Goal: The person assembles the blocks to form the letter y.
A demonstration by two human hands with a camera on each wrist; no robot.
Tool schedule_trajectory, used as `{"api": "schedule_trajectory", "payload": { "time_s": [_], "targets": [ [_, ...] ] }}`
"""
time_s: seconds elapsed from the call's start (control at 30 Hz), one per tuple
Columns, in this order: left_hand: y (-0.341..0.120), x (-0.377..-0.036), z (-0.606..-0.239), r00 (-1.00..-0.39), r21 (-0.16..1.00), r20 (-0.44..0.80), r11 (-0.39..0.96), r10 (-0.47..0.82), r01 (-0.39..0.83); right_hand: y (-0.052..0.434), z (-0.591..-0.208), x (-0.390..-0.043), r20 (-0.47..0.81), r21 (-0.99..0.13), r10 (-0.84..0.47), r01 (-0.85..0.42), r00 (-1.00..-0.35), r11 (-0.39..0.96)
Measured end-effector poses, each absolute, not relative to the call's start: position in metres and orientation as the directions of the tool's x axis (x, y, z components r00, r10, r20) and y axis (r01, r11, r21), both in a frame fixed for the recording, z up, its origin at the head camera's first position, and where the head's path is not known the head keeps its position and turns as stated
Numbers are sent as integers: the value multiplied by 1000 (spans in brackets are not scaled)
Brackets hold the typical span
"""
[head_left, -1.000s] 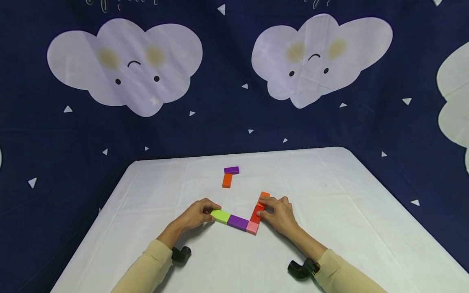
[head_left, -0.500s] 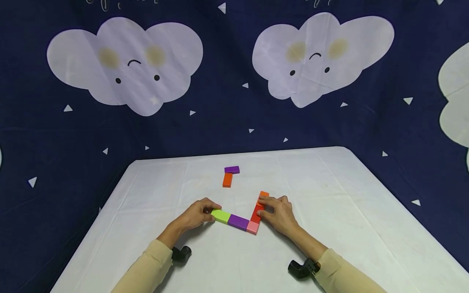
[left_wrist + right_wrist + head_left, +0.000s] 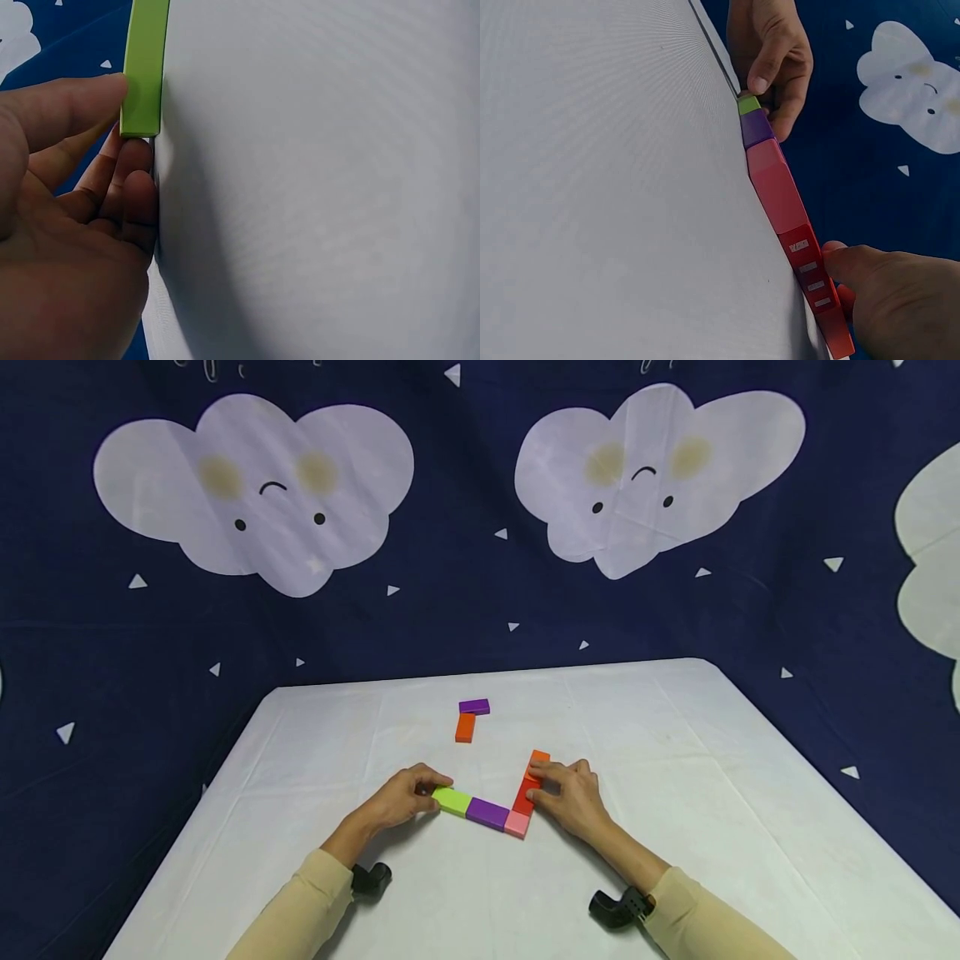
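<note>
We're pinching the lime block's point(image 3: 453, 802) outer end with our left hand point(image 3: 405, 797). Right hand point(image 3: 576, 797) is gripping the red block point(image 3: 522, 796), fingertips reaching over the orange block point(image 3: 539, 760). Lime, purple block point(image 3: 487, 814) and pink block point(image 3: 517, 824) are running end to end; red and orange are running from pink toward the tabletop's point(image 3: 675, 827) far edge. All five are sitting well inside both side edges. Nearer the far edge, a second purple block point(image 3: 474, 707) and second orange block point(image 3: 465, 728) are lying together.
</note>
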State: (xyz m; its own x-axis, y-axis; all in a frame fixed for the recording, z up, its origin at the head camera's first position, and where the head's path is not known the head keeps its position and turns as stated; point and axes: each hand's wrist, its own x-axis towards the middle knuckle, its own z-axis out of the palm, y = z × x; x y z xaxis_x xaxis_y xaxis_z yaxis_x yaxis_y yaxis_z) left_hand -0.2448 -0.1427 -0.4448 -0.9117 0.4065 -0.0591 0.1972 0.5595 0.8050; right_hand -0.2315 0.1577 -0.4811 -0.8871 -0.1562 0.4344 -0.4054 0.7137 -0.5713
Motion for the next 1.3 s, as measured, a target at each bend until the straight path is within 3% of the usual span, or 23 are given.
{"api": "schedule_trajectory", "payload": {
  "time_s": [0.3, 0.7, 1.03, 1.3],
  "targets": [
    [-142, -251, -441, -946, 836, -53, 532, 320, 133, 158, -481, -233, 420, -569, -159, -395, -894, 722],
    [-122, -270, -432, -992, 889, 77, 443, 98, 113, 159, -482, -233, 417, -570, -154, -389, -896, 724],
    [-98, -285, -426, -995, 926, 75, 375, -66, 44, 158, -482, -231, 400, -592, -152, -382, -904, 710],
    [-84, -301, -422, -993, 906, 25, 423, -115, -26, 158, -483, -232, 429, -585, -150, -400, -891, 705]
  ]
}}
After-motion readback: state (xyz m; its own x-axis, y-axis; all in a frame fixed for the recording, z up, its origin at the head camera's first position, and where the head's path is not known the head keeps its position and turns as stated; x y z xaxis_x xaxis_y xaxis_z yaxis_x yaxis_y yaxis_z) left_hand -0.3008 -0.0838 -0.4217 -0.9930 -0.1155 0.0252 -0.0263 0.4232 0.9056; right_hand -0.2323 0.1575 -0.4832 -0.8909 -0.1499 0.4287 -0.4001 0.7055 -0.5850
